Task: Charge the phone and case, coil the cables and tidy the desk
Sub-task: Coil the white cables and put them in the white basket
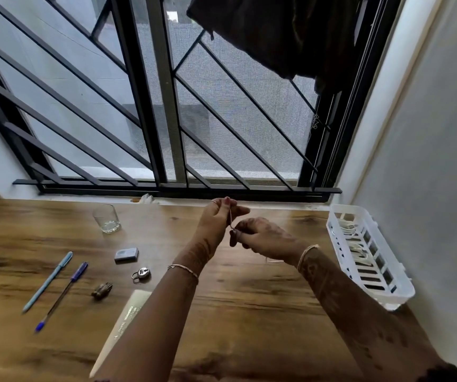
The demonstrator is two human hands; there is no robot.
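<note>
Desk [249,312] half tidied: cables [359,249] sit in the right-edge basket [399,295], my left hand [216,219] and right hand [263,238] pinch a thin cable [230,217], pens [48,279] lie loose.

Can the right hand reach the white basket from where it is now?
Probably yes. The basket sits just to the right of the right hand, with open desk between them. But that hand pinches a thin cable that the left hand also holds, so it isn't free.

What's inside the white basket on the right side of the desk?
Pale coiled cables lie inside the white basket, over its slotted floor; its left wall covers part of the contents.
</note>
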